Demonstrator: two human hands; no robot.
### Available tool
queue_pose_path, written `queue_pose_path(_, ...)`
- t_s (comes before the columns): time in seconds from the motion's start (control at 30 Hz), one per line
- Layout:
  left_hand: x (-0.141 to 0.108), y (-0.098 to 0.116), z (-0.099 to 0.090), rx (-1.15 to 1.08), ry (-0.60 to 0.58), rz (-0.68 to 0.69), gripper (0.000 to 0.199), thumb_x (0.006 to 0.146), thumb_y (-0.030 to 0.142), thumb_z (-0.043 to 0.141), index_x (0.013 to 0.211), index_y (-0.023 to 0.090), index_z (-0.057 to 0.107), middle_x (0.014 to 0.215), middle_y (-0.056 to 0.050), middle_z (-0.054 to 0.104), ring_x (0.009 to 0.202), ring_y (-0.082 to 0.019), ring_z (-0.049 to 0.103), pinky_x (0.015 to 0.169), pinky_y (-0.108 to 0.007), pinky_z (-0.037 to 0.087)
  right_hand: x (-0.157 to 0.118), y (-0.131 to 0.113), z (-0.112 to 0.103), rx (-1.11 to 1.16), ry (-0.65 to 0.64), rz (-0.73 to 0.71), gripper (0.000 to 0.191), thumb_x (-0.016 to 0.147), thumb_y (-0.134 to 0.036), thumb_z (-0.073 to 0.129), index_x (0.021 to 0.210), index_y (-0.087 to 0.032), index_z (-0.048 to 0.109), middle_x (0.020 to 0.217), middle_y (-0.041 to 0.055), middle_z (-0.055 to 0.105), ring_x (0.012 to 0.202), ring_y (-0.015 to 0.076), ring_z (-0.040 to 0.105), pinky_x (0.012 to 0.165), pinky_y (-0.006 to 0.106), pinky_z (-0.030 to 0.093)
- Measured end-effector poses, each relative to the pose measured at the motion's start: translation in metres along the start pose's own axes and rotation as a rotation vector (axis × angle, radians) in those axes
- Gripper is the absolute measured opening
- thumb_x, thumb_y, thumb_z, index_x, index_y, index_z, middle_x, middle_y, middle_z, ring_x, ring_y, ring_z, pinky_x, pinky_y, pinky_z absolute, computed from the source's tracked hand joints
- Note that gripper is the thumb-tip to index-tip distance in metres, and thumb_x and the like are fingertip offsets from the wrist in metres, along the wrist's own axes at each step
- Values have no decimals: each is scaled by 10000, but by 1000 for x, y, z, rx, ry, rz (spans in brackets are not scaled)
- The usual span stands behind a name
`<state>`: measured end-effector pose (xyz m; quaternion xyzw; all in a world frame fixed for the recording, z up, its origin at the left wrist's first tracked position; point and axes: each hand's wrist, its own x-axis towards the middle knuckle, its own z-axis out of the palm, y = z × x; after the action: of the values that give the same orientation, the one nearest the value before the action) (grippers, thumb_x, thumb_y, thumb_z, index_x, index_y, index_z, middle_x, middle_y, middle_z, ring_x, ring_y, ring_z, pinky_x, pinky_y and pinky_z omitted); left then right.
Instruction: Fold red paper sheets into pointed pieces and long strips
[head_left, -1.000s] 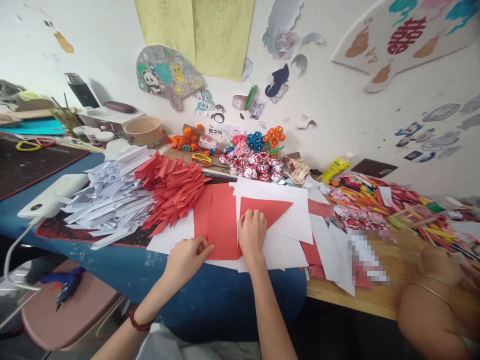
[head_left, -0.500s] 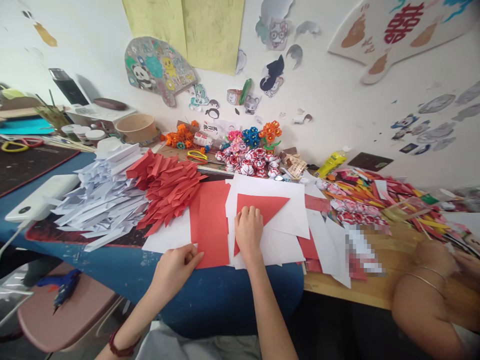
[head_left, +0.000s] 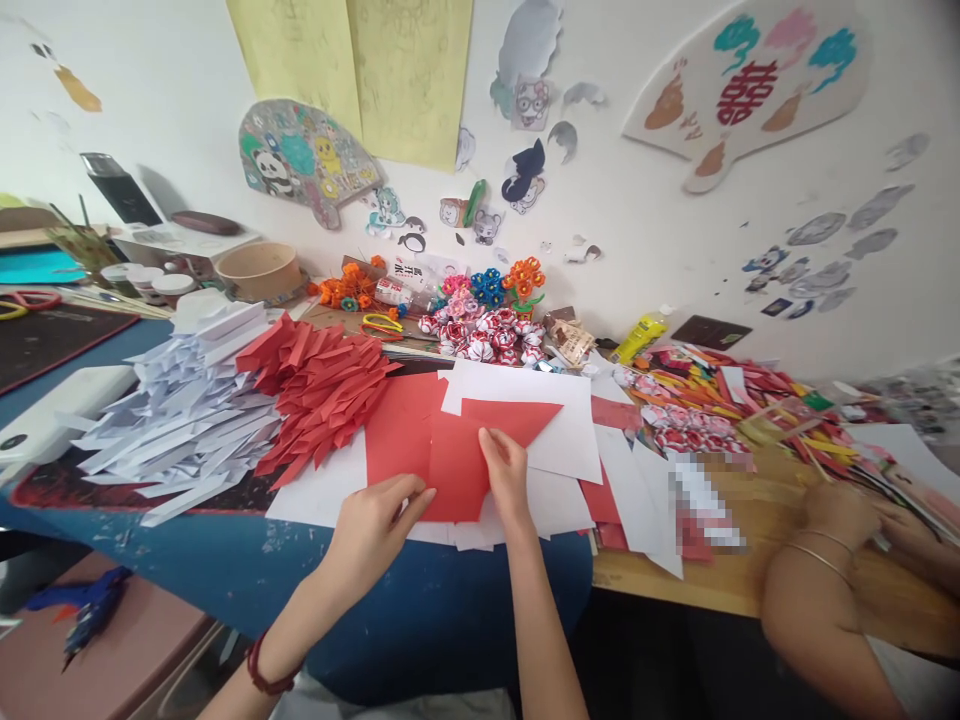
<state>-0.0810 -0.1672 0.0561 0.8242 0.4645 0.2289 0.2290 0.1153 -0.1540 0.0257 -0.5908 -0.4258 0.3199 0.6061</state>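
A red paper sheet [head_left: 459, 465] is raised between my hands above the white sheets. My right hand [head_left: 508, 480] pinches its right edge, thumb on the near face. At the lower left side of the sheet, my left hand [head_left: 384, 515] has thumb and forefinger closed on its edge. Partly covered behind it lies a red paper piece [head_left: 529, 420] with a slanted edge and a pointed right corner. More red paper [head_left: 394, 430] lies flat to the left, over white paper [head_left: 319, 485].
Folded white strips [head_left: 187, 400] and folded red strips [head_left: 322, 385] are heaped on the left. Paper flowers [head_left: 487, 330] line the wall. A power bank [head_left: 67, 405] sits at the left edge. On the right, another person's arm [head_left: 817, 570] rests on the wooden table [head_left: 637, 580].
Both hands have shifted, the left one rightward. A red sheet has been lifted and moved right, now in front of the slanted red piece my right hand was pressing. The view has turned slightly.
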Motion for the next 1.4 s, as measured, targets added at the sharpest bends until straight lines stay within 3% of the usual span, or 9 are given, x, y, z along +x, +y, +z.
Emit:
queue_pose_path(0.17,25,16,24,81,58,202,290,983,272,335,972,203,617,919,-52,664,844,-181,588,737,-300,412,10,-4,-40,505,219,36,265,771,-434,680,809,-179,623,825,17,672,773,175,604,688,292,462)
queue_pose_path(0.43,44,45,77,471,103,283,395,890,287,549,1243,114,509,1346,-190,509,1204,-322,484,951,-461,401,27,19,-89,556,488,26,259,775,-421,653,903,-197,633,932,18,688,960,195,617,876,358,472)
queue_pose_path(0.63,44,40,77,520,18,286,182,888,116,459,1030,128,573,1035,-133,642,927,-250,602,736,-354,467,31,39,-93,556,467,15,318,783,-438,620,982,-192,626,961,34,693,962,197,624,889,372,481)
queue_pose_path(0.8,45,33,63,585,-6,316,292,790,-60,376,873,142,570,809,-81,623,741,-227,594,575,-311,388,33,40,-96,649,506,68,336,790,-396,592,1054,-189,612,1007,46,691,965,195,627,886,380,485)
queue_pose_path(0.97,54,19,44,550,125,171,259,819,-7,394,861,156,591,668,-37,592,589,-187,545,523,-289,283,32,44,-95,520,525,66,319,795,-434,566,983,-183,623,934,37,688,873,195,634,815,358,502)
queue_pose_path(1.1,71,8,27,296,294,59,226,911,153,403,963,187,620,695,-24,634,588,-155,547,515,-264,256,35,45,-87,7,550,43,346,789,-470,557,898,-159,662,899,74,684,868,237,611,820,376,474)
queue_pose_path(1.23,100,2,14,-256,351,47,289,950,340,393,958,182,635,743,-18,652,615,-124,558,574,-227,358,46,31,-72,-359,573,-103,482,798,-460,556,1170,-163,630,1104,140,647,1061,282,555,960,438,388)
queue_pose_path(1.3,121,0,12,-571,277,40,326,928,415,421,905,167,633,718,-14,628,587,-118,549,536,-213,378,60,19,-64,-246,474,-169,524,812,-472,556,1253,-191,582,1179,127,628,1118,271,539,993,435,375)
queue_pose_path(1.4,155,-3,14,-927,141,26,338,865,472,507,901,158,629,748,-21,635,598,-120,567,527,-209,417,91,3,-52,211,124,-30,505,820,-551,539,1167,-195,632,1128,109,666,1060,267,596,941,440,444)
